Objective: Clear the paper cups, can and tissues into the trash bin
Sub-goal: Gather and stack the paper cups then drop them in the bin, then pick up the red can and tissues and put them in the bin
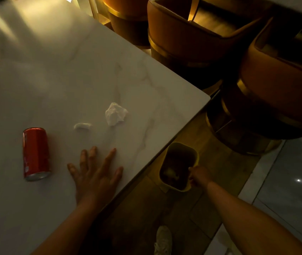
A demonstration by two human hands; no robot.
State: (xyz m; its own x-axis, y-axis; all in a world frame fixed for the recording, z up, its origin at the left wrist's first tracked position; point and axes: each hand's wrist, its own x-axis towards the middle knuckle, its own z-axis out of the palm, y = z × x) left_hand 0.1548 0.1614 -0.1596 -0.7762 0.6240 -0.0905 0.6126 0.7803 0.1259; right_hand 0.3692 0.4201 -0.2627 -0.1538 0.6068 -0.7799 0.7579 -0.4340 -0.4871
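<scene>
A red can (36, 153) lies on its side on the white marble table (54, 80), left of my left hand (95, 172). That hand rests flat on the tabletop, fingers spread, holding nothing. Beyond its fingertips lie a crumpled white tissue (116, 114) and a smaller white wad (82, 126). Below the table's edge, a small yellow-rimmed trash bin (178, 167) sits over the floor with pale items inside. My right hand (199, 176) grips the bin's right rim. No paper cup is visible on the table.
Orange upholstered chairs with gold bases (192, 39) (279, 85) stand past the table's far corner. The floor (220, 162) under the bin is wood, with pale tiles to the right. A white shoe (163, 240) shows at the bottom edge.
</scene>
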